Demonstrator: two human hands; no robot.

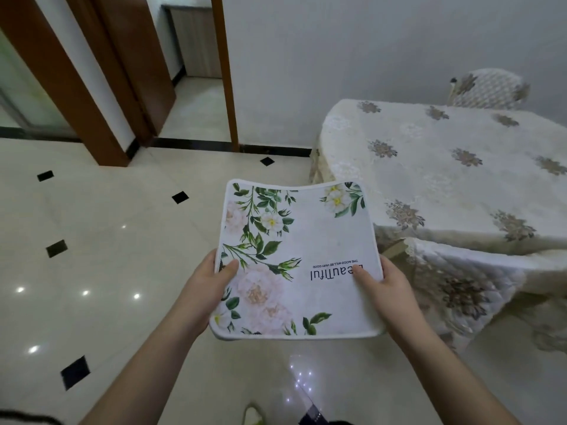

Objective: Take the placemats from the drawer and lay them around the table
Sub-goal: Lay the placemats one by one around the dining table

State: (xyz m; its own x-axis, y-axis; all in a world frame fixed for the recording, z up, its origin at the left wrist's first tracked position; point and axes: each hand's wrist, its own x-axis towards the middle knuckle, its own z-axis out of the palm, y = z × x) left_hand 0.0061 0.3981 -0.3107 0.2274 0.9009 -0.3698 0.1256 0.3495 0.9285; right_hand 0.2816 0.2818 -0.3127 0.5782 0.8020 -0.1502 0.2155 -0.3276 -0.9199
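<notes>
A white placemat (306, 240) printed with green leaves, pale flowers and the word "Beautiful" is held flat in the air in front of me, above the floor. My left hand (208, 286) grips its left edge, thumb on top. My right hand (383, 286) grips its right edge, thumb on the printed word. Whether more mats lie under the top one cannot be told. The table (445, 185) stands to the right, covered with a cream flowered cloth, its near left corner just beyond the mat.
A chair (491, 87) with a patterned cover stands behind the table by the white wall. Glossy cream floor tiles (107, 240) with small black diamonds spread to the left. Brown door frames (61, 72) and an open doorway are at the back left.
</notes>
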